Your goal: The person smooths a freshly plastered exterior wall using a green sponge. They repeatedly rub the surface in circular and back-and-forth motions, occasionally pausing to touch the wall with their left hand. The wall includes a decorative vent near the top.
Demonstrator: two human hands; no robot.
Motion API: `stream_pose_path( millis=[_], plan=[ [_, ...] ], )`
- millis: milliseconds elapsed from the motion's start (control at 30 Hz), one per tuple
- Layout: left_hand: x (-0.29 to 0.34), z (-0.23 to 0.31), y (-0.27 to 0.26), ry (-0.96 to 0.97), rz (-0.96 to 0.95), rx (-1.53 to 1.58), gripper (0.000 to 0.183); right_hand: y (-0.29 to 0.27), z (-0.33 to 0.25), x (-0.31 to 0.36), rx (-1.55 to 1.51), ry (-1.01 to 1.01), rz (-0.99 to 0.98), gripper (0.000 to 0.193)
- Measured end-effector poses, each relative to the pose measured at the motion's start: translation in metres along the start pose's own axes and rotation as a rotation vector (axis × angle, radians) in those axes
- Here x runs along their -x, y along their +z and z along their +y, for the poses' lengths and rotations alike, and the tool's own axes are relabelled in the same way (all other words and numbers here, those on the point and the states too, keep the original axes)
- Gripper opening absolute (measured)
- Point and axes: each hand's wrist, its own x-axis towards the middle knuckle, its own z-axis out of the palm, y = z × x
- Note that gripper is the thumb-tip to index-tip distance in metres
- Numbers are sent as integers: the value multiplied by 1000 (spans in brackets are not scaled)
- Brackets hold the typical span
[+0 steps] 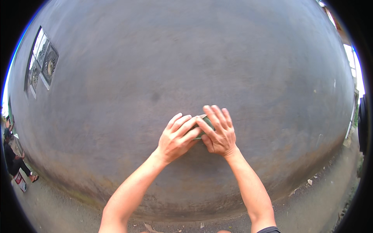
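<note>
Green pad point(209, 122), mostly hidden between the left hand point(175, 138) and right hand point(222, 136), sits at the grey wall point(155, 58); probably light and fairly stiff, best held by its edges. Both hands spread over it; whether either grips, I cannot tell.

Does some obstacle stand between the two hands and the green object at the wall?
Nothing visible does. The left hand and right hand are right at the green object, partly covering it. Whether anything lies between it and the grey wall is hidden.
</note>
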Motion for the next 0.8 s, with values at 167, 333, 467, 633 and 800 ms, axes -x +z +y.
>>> stream_pose_path(
  millis=[167,333,467,633,800],
  plan=[
    [-4,-22,-14,26,-4,164,68,-1,1,5,103,-168,-136,63],
    [2,-24,-16,32,-50,95,69,1,3,8,106,-225,-139,62],
    [-1,-28,-17,35,-85,127,76,5,5,7,98,-226,-54,55],
    [3,-48,-47,-113,-128,-204,99,2,2,6,88,-182,-33,57],
    [23,-37,-42,-213,-201,-405,95,-2,-3,2,79,-187,-115,55]
  ],
)
